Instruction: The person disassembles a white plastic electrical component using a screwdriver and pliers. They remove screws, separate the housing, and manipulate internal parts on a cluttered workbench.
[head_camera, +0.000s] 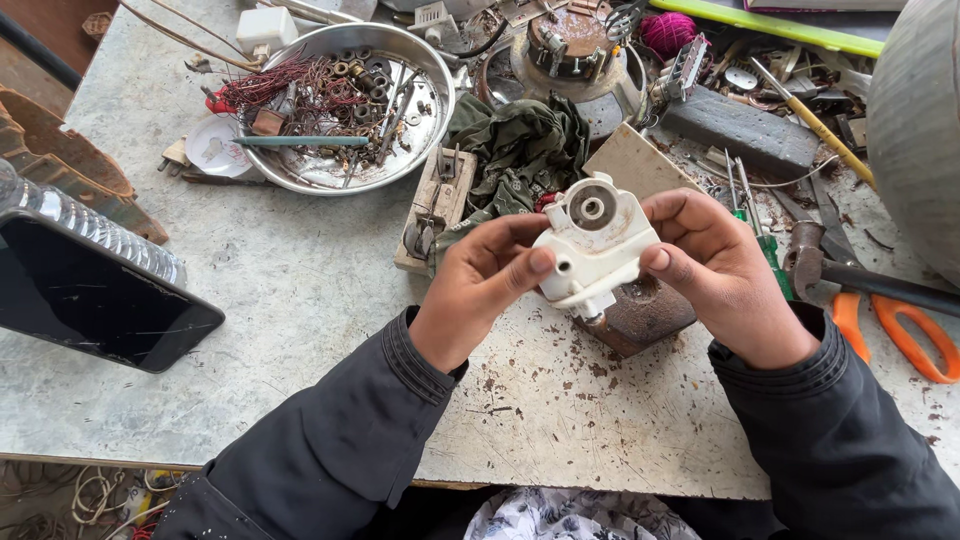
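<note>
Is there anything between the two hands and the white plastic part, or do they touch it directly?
Nothing visible stands between them. The left hand and the right hand both grip the white plastic housing directly, above the rusty block on the table.

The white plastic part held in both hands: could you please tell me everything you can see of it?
The white plastic part is a small moulded housing, off-white and slightly grimy. Its upper face carries a round recess with a grey ring and a central hole; a smaller hole shows lower left, and a short stub projects from its underside. It is held tilted above a rusty block on the worktable. The left hand grips its left side, thumb on the front; the right hand grips its right side.
</note>
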